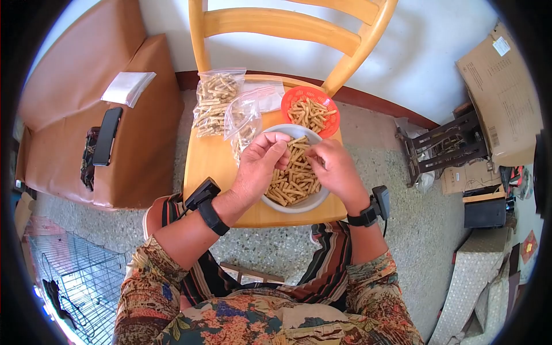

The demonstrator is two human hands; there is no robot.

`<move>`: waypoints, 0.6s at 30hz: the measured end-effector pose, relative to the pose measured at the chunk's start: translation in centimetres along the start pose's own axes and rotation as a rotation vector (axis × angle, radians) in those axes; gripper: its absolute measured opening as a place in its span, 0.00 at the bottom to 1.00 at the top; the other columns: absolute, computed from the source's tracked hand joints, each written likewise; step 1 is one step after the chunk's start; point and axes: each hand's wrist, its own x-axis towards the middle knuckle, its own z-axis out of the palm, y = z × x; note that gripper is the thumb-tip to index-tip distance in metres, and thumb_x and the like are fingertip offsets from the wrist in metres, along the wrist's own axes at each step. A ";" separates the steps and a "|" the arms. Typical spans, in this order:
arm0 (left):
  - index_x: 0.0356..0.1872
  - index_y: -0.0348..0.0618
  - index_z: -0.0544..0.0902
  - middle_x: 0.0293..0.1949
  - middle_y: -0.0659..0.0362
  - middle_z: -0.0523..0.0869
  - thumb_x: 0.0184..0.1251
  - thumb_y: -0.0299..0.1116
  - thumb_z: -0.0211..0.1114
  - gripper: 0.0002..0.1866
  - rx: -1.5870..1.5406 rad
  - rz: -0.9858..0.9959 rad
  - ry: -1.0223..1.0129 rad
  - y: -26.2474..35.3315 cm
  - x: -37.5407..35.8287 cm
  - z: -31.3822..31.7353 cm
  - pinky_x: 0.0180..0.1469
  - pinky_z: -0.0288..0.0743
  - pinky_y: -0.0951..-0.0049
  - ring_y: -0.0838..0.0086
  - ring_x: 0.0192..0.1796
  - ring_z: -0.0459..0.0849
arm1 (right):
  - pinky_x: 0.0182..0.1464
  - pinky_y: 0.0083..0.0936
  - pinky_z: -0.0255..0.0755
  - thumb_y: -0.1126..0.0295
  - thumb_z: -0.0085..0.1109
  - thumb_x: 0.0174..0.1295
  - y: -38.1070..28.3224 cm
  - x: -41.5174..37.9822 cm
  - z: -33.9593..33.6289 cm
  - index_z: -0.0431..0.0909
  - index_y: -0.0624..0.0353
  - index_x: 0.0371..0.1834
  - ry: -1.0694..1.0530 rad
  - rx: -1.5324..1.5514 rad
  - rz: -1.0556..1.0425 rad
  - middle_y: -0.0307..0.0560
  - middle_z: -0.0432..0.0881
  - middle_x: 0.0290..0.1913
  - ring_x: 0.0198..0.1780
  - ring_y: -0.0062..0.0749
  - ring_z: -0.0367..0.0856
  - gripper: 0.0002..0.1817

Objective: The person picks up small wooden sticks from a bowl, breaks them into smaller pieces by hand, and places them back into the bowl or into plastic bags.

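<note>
A grey bowl [299, 208] full of short tan sticks [291, 183] rests on the seat of a wooden chair [201, 172]. Over the bowl's left side is my left hand [261, 161], its fingers curled with thumb and index finger together; what they hold, if anything, is too small to name. My right hand [333, 167] is above the bowl's right side, fingers bent inward, their tips partly hidden. Behind the bowl a red basket [335, 122] holds more sticks. A filled plastic bag [217, 103] lies at the back left, with a partly filled bag [244, 118] beside it.
On the brown sofa's arm [144, 132] are a stack of clear bags [129, 86] and a phone [107, 136]. A wire cage [80, 276] stands at lower left. Cardboard boxes [506, 98] and a dark metal stand [445, 149] are on the right.
</note>
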 end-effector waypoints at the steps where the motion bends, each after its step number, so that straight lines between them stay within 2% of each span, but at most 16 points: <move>1: 0.46 0.45 0.78 0.32 0.66 0.80 0.74 0.33 0.56 0.07 0.003 0.000 -0.002 0.0 0.0 0.0 0.39 0.71 0.80 0.83 0.34 0.76 | 0.46 0.37 0.73 0.78 0.62 0.51 -0.3 0.0 0.1 0.82 0.60 0.36 0.030 -0.108 -0.110 0.49 0.78 0.35 0.45 0.45 0.77 0.08; 5: 0.46 0.45 0.78 0.32 0.66 0.80 0.74 0.32 0.56 0.06 -0.012 -0.011 0.004 -0.1 0.1 -0.1 0.39 0.71 0.80 0.82 0.34 0.76 | 0.47 0.37 0.73 0.77 0.61 0.52 -0.8 0.4 0.9 0.82 0.59 0.37 0.044 -0.123 -0.163 0.48 0.78 0.36 0.45 0.46 0.76 0.08; 8: 0.46 0.45 0.78 0.32 0.65 0.80 0.74 0.33 0.56 0.07 -0.014 -0.001 -0.012 -0.3 0.1 -0.1 0.40 0.71 0.80 0.82 0.34 0.76 | 0.48 0.36 0.72 0.78 0.61 0.51 -0.7 0.8 1.2 0.82 0.59 0.37 -0.064 -0.234 -0.173 0.48 0.77 0.37 0.46 0.47 0.76 0.09; 10: 0.47 0.45 0.78 0.33 0.65 0.80 0.74 0.33 0.56 0.07 -0.019 -0.006 -0.019 -0.3 0.1 -0.2 0.40 0.71 0.80 0.82 0.34 0.76 | 0.44 0.31 0.74 0.77 0.62 0.54 -0.7 1.2 1.4 0.81 0.59 0.35 -0.003 -0.205 -0.140 0.45 0.78 0.36 0.43 0.40 0.79 0.06; 11: 0.47 0.45 0.78 0.33 0.65 0.80 0.74 0.33 0.56 0.07 -0.019 -0.004 -0.019 -0.3 0.2 -0.2 0.40 0.71 0.80 0.82 0.34 0.76 | 0.44 0.31 0.74 0.77 0.62 0.54 -0.7 1.2 1.4 0.81 0.59 0.35 -0.002 -0.206 -0.142 0.45 0.78 0.36 0.43 0.40 0.79 0.06; 13: 0.48 0.45 0.78 0.34 0.65 0.80 0.74 0.34 0.56 0.08 -0.015 -0.007 -0.024 -0.3 0.2 -0.3 0.41 0.72 0.80 0.82 0.34 0.76 | 0.41 0.23 0.75 0.73 0.62 0.61 -0.8 1.1 1.4 0.79 0.60 0.39 0.054 0.276 0.146 0.41 0.80 0.37 0.39 0.28 0.81 0.05; 14: 0.48 0.45 0.78 0.34 0.65 0.80 0.74 0.34 0.56 0.08 -0.020 -0.001 -0.021 -0.4 0.2 -0.3 0.41 0.72 0.80 0.82 0.34 0.76 | 0.41 0.23 0.75 0.73 0.62 0.61 -0.7 1.0 1.3 0.79 0.60 0.39 0.050 0.271 0.140 0.41 0.80 0.37 0.39 0.28 0.81 0.05; 16: 0.50 0.43 0.77 0.36 0.65 0.81 0.75 0.35 0.56 0.10 0.018 0.017 -0.017 -0.2 0.1 0.0 0.43 0.73 0.79 0.82 0.37 0.78 | 0.42 0.19 0.77 0.69 0.59 0.67 -0.6 0.8 1.1 0.77 0.61 0.44 0.068 1.022 0.333 0.39 0.80 0.40 0.38 0.21 0.81 0.08; 18: 0.50 0.42 0.77 0.37 0.64 0.81 0.74 0.34 0.57 0.10 0.049 0.017 -0.032 0.1 -0.4 0.8 0.45 0.74 0.78 0.82 0.38 0.78 | 0.44 0.19 0.77 0.69 0.58 0.68 -0.8 0.8 1.1 0.75 0.61 0.46 0.067 1.076 0.313 0.39 0.80 0.41 0.39 0.21 0.81 0.09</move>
